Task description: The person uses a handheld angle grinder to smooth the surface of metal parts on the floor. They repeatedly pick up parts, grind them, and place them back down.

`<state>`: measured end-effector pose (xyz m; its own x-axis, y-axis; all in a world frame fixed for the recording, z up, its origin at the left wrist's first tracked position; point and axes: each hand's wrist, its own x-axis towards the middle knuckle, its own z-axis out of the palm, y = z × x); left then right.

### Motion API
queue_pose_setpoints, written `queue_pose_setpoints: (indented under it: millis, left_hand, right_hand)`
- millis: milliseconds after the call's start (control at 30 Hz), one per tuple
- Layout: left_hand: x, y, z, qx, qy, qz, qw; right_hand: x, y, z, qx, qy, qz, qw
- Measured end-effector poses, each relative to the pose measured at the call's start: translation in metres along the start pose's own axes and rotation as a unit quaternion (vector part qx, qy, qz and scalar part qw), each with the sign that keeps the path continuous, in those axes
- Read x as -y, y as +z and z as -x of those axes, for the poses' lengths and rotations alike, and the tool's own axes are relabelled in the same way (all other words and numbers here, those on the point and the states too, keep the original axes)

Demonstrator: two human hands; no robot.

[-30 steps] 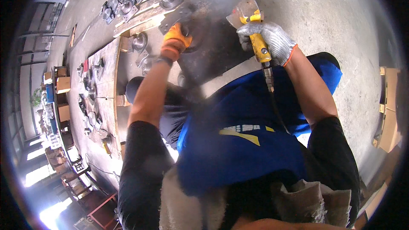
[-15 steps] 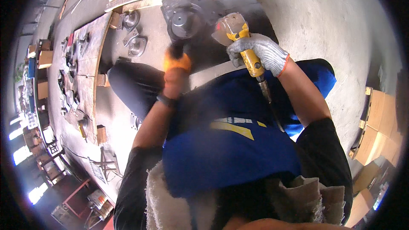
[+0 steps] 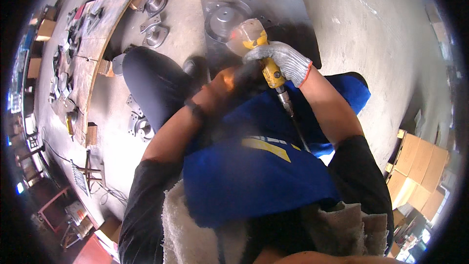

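Note:
My right hand (image 3: 288,61), in a grey-white knit glove with an orange cuff, is wrapped round a yellow pneumatic grinder (image 3: 271,74). A hose (image 3: 297,126) runs from the tool's rear end down past my blue apron (image 3: 259,181). The grinder's head is over the lower right edge of a round metal flange (image 3: 225,18); whether they touch I cannot tell. That flange lies on a dark metal plate (image 3: 293,36). Below the grinder, my left hand (image 3: 240,76) in an orange and black glove is close to the tool's body, its fingers smeared by motion.
Flanged metal parts (image 3: 155,35) lie on the floor left of the plate. Farther left, a low wooden platform (image 3: 93,58) bears several more. Cardboard boxes (image 3: 415,166) are stacked at the right. My bent left knee (image 3: 146,76) is beside the plate.
My left hand has swung right, from below the flange to beside the grinder. The grinder is closer to the flange, still in my right hand. The whole view has shifted somewhat.

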<state>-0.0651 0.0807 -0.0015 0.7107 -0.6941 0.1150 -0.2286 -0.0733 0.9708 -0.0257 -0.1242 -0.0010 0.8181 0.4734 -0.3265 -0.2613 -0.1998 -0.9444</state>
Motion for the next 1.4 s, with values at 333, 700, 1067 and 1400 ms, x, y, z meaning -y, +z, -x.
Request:
queue_pose_setpoints:
  millis: [333,700,1067,1400]
  left_hand:
    - [0.039,0.0,-0.006,-0.057,0.137,-0.258,0.955]
    - [0.108,0.025,-0.006,-0.12,0.041,-0.083,0.988]
    - [0.015,0.006,-0.016,0.112,0.007,-0.471,0.875]
    - [-0.006,-0.02,0.015,0.048,0.008,-0.398,0.916]
  right_hand:
    - [0.014,0.011,-0.017,-0.073,0.17,-0.164,0.969]
    - [0.037,0.017,-0.004,-0.018,0.059,-0.137,0.989]
    - [0.063,0.019,-0.009,-0.068,0.2,-0.236,0.949]
    - [0.042,0.048,-0.022,-0.086,0.156,-0.153,0.972]
